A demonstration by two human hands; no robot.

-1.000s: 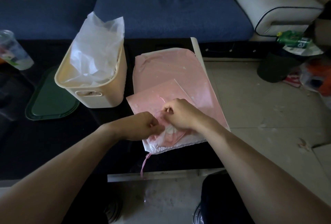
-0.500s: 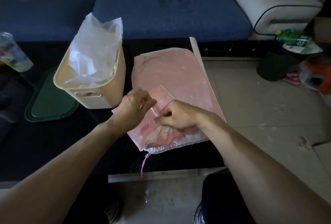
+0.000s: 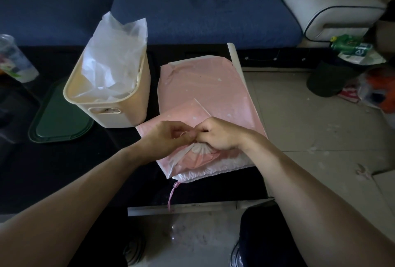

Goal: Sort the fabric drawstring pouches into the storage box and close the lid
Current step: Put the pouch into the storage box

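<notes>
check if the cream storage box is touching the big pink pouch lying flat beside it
Apart. The head view shows a strip of dark table between the storage box and the left edge of the large pink pouch.

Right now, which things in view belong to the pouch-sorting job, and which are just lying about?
Job: pink pouches stacked on the table; the top one's cord pinched by left hand and right hand; cream box holding white pouches; green lid flat beside it.

Lying about: cup, sofa, bin, green bottle.
</notes>
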